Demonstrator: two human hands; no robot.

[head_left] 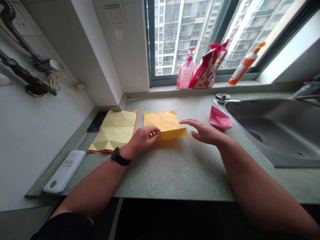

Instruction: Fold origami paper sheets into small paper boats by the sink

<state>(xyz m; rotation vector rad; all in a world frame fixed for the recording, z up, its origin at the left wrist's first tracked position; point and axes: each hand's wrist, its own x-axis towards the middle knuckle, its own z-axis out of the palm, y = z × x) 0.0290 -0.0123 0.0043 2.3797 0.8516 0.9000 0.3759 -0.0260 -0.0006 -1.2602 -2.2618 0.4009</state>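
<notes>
Two open hands, the left hand (141, 138) and the right hand (203, 131), are out in front, and neither one pinches anything. Between them lies a folded sheet of orange-yellow paper (162, 122) on the green speckled stone worktop (175, 176). Its long side runs from left to right, across the person's body. The left hand is the nearer one: it rests on the left end of the paper with its fingers close together, and a black watch (115, 154) sits on that wrist. The right hand is spread wide just off the right end, its fingertips (182, 121) close to the paper's edge but not clearly on it. Past the left hand lies a big pale yellow creased paper sheet (113, 128). Past the right hand sits a small pink folded paper shape (220, 118), beside a steel sink (270, 133).
</notes>
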